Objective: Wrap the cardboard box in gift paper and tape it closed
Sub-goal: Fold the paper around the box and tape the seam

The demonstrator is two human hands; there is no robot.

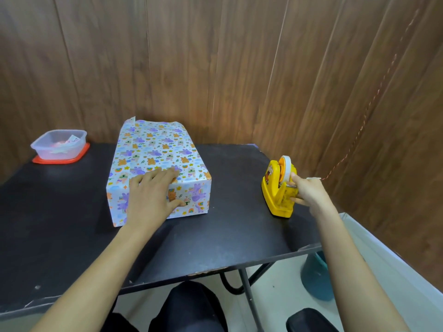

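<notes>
You've got one wrapped box point(158, 154), one yellow tape dispenser point(279, 188), one plastic tub point(58, 144) — plus two hands: left hand point(151, 195), right hand point(309, 192).

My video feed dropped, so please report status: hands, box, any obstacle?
Left hand flat on wrapped box. Right hand grips yellow tape dispenser. Nothing between box and dispenser.

Cartoon-patterned gift paper point(158, 154), yellow tape dispenser point(278, 190)

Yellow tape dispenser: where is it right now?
In the head view the yellow tape dispenser stands at the right of the black table, right of the wrapped box, gripped by the right hand.
</notes>
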